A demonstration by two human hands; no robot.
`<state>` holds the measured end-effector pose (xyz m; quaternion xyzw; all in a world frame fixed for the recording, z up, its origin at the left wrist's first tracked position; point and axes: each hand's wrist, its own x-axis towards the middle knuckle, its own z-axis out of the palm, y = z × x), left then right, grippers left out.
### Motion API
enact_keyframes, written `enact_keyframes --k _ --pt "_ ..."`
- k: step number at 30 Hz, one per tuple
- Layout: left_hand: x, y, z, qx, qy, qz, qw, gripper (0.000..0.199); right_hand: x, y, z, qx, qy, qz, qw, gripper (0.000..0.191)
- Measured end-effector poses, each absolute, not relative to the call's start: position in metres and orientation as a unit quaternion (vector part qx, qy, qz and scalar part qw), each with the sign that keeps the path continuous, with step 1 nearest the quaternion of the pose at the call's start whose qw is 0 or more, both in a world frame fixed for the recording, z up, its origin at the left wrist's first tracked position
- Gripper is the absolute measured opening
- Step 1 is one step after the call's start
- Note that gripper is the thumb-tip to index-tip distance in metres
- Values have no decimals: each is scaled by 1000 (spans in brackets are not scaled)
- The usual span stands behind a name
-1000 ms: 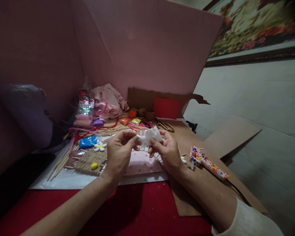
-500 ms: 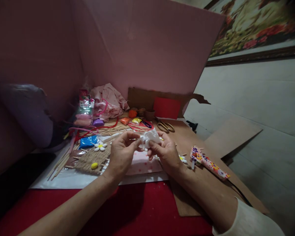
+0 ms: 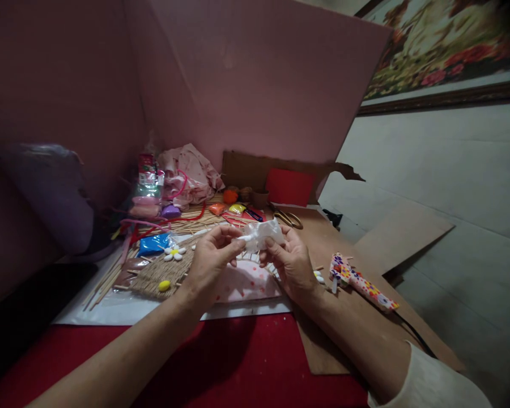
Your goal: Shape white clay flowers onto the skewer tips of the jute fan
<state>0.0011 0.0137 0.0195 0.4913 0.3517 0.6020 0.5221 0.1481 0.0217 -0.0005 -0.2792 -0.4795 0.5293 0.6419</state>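
Above the work sheet, a small, crumpled packet of white modelling clay (image 3: 263,233) is held between my two hands. My right hand (image 3: 291,260) pinches its right side with thumb and fingers. At its left end, a bit of white stuff reaches the closed thumb and fingertips of my left hand (image 3: 215,255); whether this is clay or wrapper I cannot tell. Beneath my hands lies pink dotted fabric (image 3: 250,280). By my left wrist is a twine-woven panel on sticks (image 3: 153,277), with a white clay flower (image 3: 174,253) and a yellow clay oval (image 3: 164,285) on it.
A flower-patterned glue gun (image 3: 361,283) lies on brown cardboard (image 3: 323,243) at right, its cord trailing. Scissors (image 3: 288,218) rest behind my hands. Blue (image 3: 153,245), orange and yellow clay packets, thin sticks and red card (image 3: 289,187) are farther back.
The white packet has shifted slightly right with my right hand and looks more spread out. My hands are a little farther apart, showing more of the pink fabric.
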Motion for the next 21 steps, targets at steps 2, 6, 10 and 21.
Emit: enact_keyframes --k 2,6,10,21 --pt "1 13 19 547 380 601 442 9 148 21 -1 -282 -488 529 635 35" --pt "3 11 17 607 414 597 322 6 148 20 -2 -274 -498 522 636 33" --pt "3 13 17 594 398 593 371 9 148 19 -1 -257 -511 530 626 32" --pt "2 15 14 603 354 613 369 20 149 23 -6 -268 -527 541 598 32"
